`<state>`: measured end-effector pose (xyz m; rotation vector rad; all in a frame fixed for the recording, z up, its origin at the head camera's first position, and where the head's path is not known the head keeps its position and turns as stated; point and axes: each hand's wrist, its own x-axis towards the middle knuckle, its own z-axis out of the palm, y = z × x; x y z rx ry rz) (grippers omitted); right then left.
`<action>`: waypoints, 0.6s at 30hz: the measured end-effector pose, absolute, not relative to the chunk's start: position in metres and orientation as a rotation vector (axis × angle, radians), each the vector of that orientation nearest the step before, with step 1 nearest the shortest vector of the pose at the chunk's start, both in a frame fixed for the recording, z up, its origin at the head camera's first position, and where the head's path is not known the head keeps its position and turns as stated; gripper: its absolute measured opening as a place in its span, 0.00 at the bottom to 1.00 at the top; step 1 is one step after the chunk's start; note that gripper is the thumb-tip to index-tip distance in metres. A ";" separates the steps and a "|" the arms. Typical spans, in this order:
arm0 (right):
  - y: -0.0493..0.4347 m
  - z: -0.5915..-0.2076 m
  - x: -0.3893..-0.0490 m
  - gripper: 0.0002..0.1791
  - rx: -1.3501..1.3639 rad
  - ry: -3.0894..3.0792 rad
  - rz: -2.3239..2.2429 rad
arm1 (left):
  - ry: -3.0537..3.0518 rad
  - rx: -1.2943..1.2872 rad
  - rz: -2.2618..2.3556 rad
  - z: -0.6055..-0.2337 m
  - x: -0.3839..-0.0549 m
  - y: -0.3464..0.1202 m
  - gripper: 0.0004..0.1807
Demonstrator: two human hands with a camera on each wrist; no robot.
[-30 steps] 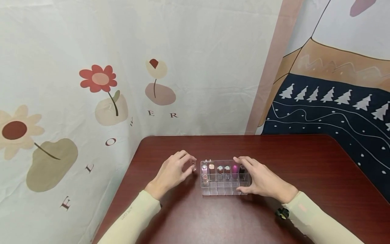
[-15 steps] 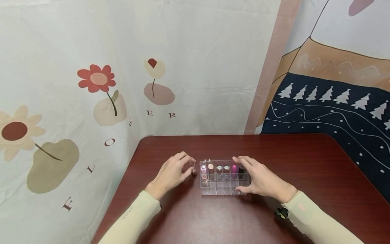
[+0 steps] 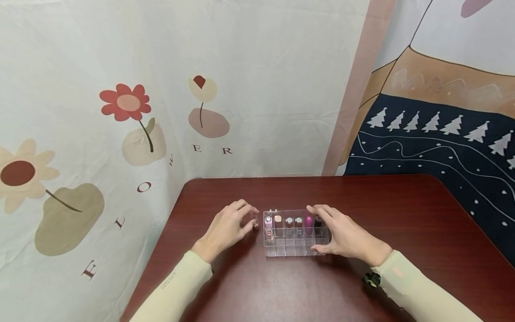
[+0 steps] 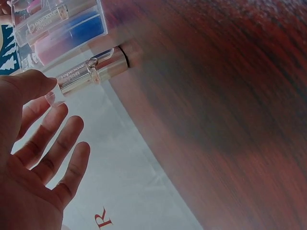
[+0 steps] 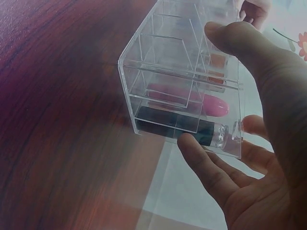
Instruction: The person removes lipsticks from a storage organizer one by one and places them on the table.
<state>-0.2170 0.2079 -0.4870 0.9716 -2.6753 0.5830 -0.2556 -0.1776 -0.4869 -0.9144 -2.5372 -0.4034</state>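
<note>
1. One clear plastic rectangular organiser (image 3: pixel 291 250), divided into rows of compartments, stands on the glossy red-brown counter (image 3: pixel 281 290).
2. In its back row we see six upright cosmetic tubes. From the left these are a pink-and-blue tube (image 4: pixel 72 38), a brown tube with a beige top (image 3: pixel 278 222), two brown tubes with silvery tops (image 3: pixel 289 222), a rounded magenta tube (image 3: pixel 308 225) and a black cylindrical tube (image 5: pixel 168 124).
3. In front of the pink-and-blue one, the leftmost compartment holds a clear, white-lettered tube (image 4: pixel 45 23).
4. Of the hands, the left hand (image 3: pixel 227 228) pinches a small shiny transparent tube with pale lettering (image 4: pixel 91 74) by its upper end, between thumb and index finger, just beside the organiser's left side. We cannot tell whether its base touches the counter.
5. The right hand (image 3: pixel 346 232) grips the organiser's right end, thumb in front, fingers behind and alongside.
</note>
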 end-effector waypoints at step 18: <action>0.208 -0.487 -0.218 0.58 0.990 -2.657 0.589 | -2.484 -0.916 -0.414 -0.481 -0.254 -0.177 0.15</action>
